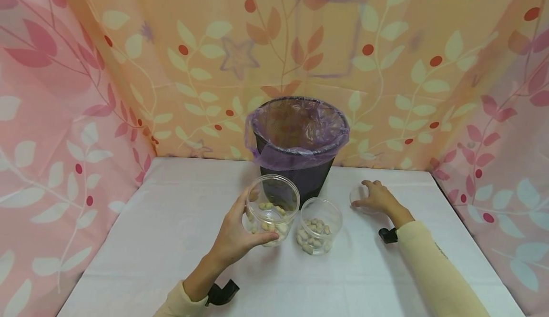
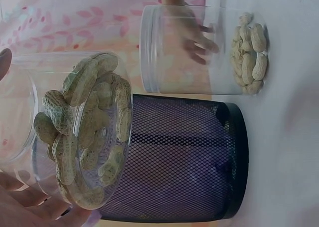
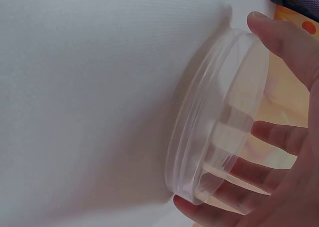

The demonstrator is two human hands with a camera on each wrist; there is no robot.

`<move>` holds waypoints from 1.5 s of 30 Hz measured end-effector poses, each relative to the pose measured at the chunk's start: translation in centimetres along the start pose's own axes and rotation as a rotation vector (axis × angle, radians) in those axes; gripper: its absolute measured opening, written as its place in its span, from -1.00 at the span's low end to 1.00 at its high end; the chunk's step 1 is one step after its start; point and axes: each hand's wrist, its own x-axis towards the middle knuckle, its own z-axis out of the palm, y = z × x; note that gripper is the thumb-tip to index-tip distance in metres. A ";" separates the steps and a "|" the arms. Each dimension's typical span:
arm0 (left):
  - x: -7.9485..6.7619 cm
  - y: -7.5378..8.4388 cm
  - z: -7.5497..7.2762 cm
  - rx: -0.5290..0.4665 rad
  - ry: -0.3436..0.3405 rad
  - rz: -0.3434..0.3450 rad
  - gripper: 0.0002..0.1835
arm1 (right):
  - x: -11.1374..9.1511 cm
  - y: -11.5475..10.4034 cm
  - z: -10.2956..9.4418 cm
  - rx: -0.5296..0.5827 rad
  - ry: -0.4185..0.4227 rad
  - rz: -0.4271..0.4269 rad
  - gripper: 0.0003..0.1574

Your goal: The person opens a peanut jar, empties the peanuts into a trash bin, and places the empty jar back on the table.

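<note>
My left hand (image 1: 233, 236) grips a clear plastic jar (image 2: 50, 77) by its side, the thumb across the front. In the left wrist view the jar is raised and open at the top, with unshelled peanuts (image 2: 92, 114) at its bottom. A second clear jar (image 1: 321, 207) stands on the table to its right, also holding peanuts (image 2: 249, 62). Farther right, my right hand (image 1: 377, 199) spans a round clear plastic lid (image 3: 214, 117), thumb at one edge and fingers at the opposite side. The lid lies flat on the white tabletop.
A black mesh bin (image 1: 296, 178) lined with a purple bag (image 1: 296, 159) stands right behind the jars. The table (image 1: 184, 198) has a white cover. Flowered cloth (image 1: 206, 69) hangs behind it and on both sides.
</note>
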 end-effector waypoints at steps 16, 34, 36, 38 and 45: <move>0.1 0.1 0.1 0.001 0.001 0.008 0.22 | 0.0 -0.1 0.7 -0.034 -0.021 0.001 0.21; 0.0 0.0 0.2 -0.023 -0.008 -0.016 0.24 | -0.4 0.2 1.1 0.025 -0.006 0.003 0.26; 0.0 0.0 0.2 -0.025 -0.009 -0.019 0.24 | -0.5 0.2 1.1 0.035 0.003 -0.002 0.25; -0.1 -0.1 0.2 -0.024 -0.009 -0.017 0.24 | -0.6 0.2 1.0 0.040 0.009 -0.004 0.23; 0.0 0.0 0.1 -0.028 -0.009 -0.023 0.23 | -0.7 0.3 0.6 0.035 0.000 0.012 0.24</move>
